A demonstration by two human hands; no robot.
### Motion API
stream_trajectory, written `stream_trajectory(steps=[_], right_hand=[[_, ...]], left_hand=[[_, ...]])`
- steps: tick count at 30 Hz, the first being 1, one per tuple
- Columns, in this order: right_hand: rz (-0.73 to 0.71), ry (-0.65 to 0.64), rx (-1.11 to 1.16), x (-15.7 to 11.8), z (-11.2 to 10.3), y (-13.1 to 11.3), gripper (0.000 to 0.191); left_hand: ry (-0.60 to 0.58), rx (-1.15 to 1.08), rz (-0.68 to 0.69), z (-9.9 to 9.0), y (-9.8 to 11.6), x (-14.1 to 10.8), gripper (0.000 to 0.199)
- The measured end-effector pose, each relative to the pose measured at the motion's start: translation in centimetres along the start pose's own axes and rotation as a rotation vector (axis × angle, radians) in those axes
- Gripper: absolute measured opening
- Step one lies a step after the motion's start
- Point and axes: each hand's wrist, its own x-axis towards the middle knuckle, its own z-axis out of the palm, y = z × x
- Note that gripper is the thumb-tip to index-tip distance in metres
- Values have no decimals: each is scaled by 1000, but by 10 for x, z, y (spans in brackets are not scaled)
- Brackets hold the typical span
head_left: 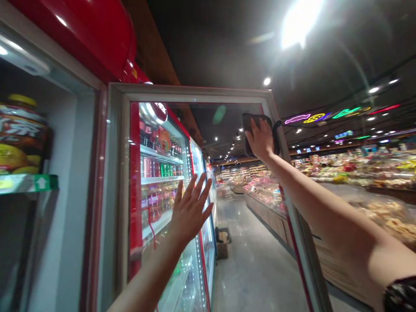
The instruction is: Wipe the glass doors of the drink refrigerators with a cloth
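A glass cooler door in a grey frame stands swung open in front of me. High at its right side, my right hand lies with fingers extended over a dark folded cloth, pressing it to the glass. A small black loop sticks out by the frame. My left hand is raised with fingers spread and holds nothing. It is at or just before the lower middle of the pane; whether it touches the glass I cannot tell.
To the left is the open red cooler, with a large yellow-capped bottle on its shelf. Through the pane show other drink coolers and a grey aisle floor. Food displays line the right. A brown box sits on the floor.
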Motion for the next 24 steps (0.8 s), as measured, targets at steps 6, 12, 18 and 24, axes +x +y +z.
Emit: stream_trajectory(steps=[6,12,18,24], right_hand=[[-441,-137,1,-62,-10,-56,62],[-229,-120,-49,-63,-18,4,56],[73,15,7,-1,6,-71,57],[-591,-128,43,-67,-6,-72,48]], left_hand=[[-48,-42,-9,-3,4,1,77],[-81,-24,-10,-14,-9,-11,76],[-69,15,-50,-13,-15,-18,76],[-67,47,-57,-20,-23,-27,78]])
